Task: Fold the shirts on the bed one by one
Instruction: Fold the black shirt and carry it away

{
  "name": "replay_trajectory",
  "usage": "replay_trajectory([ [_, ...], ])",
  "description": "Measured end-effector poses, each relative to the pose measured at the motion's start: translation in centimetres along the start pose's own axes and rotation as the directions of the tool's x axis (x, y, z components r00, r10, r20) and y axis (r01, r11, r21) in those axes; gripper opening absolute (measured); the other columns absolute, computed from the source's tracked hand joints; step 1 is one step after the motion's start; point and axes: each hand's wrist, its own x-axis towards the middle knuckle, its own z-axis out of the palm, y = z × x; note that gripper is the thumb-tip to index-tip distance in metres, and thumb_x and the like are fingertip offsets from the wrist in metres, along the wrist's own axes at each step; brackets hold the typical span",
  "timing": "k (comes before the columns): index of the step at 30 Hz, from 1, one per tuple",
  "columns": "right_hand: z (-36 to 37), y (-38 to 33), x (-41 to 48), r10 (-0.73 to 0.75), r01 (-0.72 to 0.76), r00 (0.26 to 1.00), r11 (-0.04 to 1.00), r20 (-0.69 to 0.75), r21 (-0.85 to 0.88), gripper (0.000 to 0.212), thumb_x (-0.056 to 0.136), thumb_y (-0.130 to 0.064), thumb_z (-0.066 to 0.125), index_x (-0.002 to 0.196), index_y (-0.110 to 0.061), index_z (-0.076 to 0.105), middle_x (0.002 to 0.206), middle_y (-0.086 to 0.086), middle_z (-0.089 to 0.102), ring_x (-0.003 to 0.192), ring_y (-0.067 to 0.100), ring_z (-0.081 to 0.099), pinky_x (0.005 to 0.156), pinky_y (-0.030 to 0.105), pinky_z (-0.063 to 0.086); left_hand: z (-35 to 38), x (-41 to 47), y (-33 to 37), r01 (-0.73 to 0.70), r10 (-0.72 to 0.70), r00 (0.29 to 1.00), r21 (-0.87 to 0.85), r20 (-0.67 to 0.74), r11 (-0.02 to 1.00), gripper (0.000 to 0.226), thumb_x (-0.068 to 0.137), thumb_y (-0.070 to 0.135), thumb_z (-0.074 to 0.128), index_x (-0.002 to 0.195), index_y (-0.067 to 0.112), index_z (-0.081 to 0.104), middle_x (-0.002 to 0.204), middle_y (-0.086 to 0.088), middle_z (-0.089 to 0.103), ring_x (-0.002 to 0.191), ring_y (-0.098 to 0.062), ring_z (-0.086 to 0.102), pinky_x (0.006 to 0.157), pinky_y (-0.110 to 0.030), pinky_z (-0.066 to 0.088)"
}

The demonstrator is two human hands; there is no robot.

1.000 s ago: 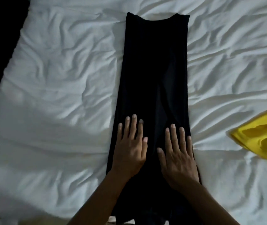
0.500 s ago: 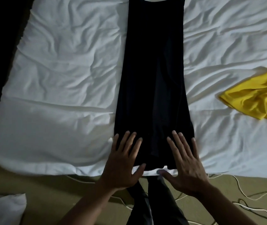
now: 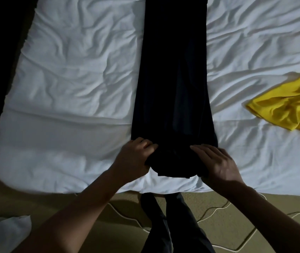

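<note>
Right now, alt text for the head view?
The left hand and right hand grip the near hem of a black shirt, folded into a long narrow strip and laid lengthwise on a white-sheeted bed, bunching the hem between them. A crumpled yellow shirt lies on the bed to the right.
</note>
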Motion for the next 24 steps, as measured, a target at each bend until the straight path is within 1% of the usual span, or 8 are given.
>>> replay_trajectory([
  [3, -2.2, 0.3, 2.5, 0.098, -0.091, 0.993, 0.991, -0.065, 0.096, 0.065, 0.064, 0.004, 0.073, 0.127, -0.01, 0.071, 0.119, 0.004, 0.074, 0.099, 0.027, 0.072, 0.072, 0.039, 0.06, -3.7, 2.2, -0.5, 0.272, -0.248, 0.962, -0.276, 0.118, 0.922, 0.045, 0.081, 0.033, 0.053, 0.122, 0.03, 0.072, 0.101, 0.006, 0.076, 0.093, -0.022, 0.072, 0.077, -0.041, 0.059],
  [6, -4.7, 1.0, 6.2, 0.176, -0.147, 0.97, 0.974, -0.167, 0.172, 0.054, 0.072, -0.01, 0.06, 0.124, -0.014, 0.073, 0.114, -0.002, 0.074, 0.095, 0.019, 0.07, 0.067, 0.032, 0.058, -7.4, 5.2, -1.2, 0.441, -0.392, 0.898, -0.435, 0.202, 0.785, 0.033, 0.083, 0.032, 0.065, 0.115, 0.036, 0.073, 0.087, 0.01, 0.076, 0.079, -0.012, 0.072, 0.072, -0.04, 0.059],
  [10, -7.0, 3.3, 11.9, 0.328, -0.255, 0.925, 0.909, -0.191, 0.329, 0.064, 0.062, 0.003, 0.069, 0.122, -0.019, 0.075, 0.111, -0.006, 0.076, 0.09, 0.02, 0.073, 0.068, 0.037, 0.06, -11.3, 10.3, -2.7, 0.439, -0.461, 0.877, -0.621, 0.137, 0.649, 0.033, 0.084, -0.001, 0.073, 0.105, 0.024, 0.078, 0.087, 0.007, 0.077, 0.083, -0.008, 0.074, 0.076, -0.029, 0.058],
  [13, -8.3, 5.2, 16.9, 0.366, -0.263, 0.911, 0.868, -0.187, 0.42, 0.067, 0.06, 0.01, 0.07, 0.12, -0.02, 0.077, 0.11, -0.006, 0.076, 0.092, 0.015, 0.073, 0.078, 0.03, 0.058, -13.4, 14.9, -4.6, 0.436, -0.526, 0.843, -0.717, 0.113, 0.544, 0.02, 0.085, -0.006, 0.073, 0.093, 0.013, 0.076, 0.081, -0.005, 0.074, 0.075, -0.014, 0.068, 0.072, -0.03, 0.052],
  [16, -8.7, 7.3, 22.1, 0.412, -0.282, 0.885, 0.845, -0.217, 0.454, 0.059, 0.065, 0.01, 0.069, 0.114, -0.022, 0.079, 0.104, -0.006, 0.077, 0.091, 0.013, 0.073, 0.082, 0.026, 0.057, -14.6, 19.7, -7.0, 0.433, -0.593, 0.796, -0.796, 0.118, 0.423, 0.018, 0.086, -0.007, 0.074, 0.096, 0.007, 0.076, 0.088, -0.006, 0.078, 0.084, -0.015, 0.073, 0.077, -0.026, 0.055],
  [19, -8.5, 9.5, 26.9, 0.511, -0.389, 0.848, 0.781, -0.142, 0.488, 0.034, 0.075, 0.001, 0.069, 0.082, -0.032, 0.075, 0.073, -0.02, 0.068, 0.066, 0.005, 0.062, 0.062, 0.025, 0.051, -14.5, 24.7, -10.2, 0.451, -0.645, 0.746, -0.839, 0.166, 0.306, 0.025, 0.084, -0.008, 0.074, 0.098, 0.011, 0.079, 0.094, -0.006, 0.08, 0.088, -0.021, 0.077, 0.08, -0.033, 0.059],
  [21, -7.7, 11.4, 29.9, 0.56, -0.445, 0.825, 0.727, -0.077, 0.523, 0.032, 0.08, -0.004, 0.066, 0.062, -0.027, 0.056, 0.054, -0.017, 0.052, 0.051, 0.007, 0.047, 0.051, 0.023, 0.039, -13.5, 27.5, -12.7, 0.482, -0.659, 0.724, -0.831, 0.201, 0.276, 0.024, 0.084, -0.006, 0.074, 0.103, 0.009, 0.079, 0.098, -0.012, 0.08, 0.09, -0.026, 0.077, 0.085, -0.039, 0.06],
  [24, -6.4, 13.7, 32.3, 0.681, -0.537, 0.733, 0.575, 0.004, 0.617, 0.023, 0.08, -0.014, 0.081, 0.09, -0.031, 0.068, 0.073, -0.018, 0.067, 0.069, 0.001, 0.064, 0.065, 0.026, 0.053, -11.6, 29.5, -15.8, 0.575, -0.661, 0.648, -0.812, 0.377, 0.1, 0.031, 0.085, -0.004, 0.071, 0.115, 0.002, 0.074, 0.106, -0.019, 0.078, 0.092, -0.033, 0.076, 0.084, -0.039, 0.063],
])
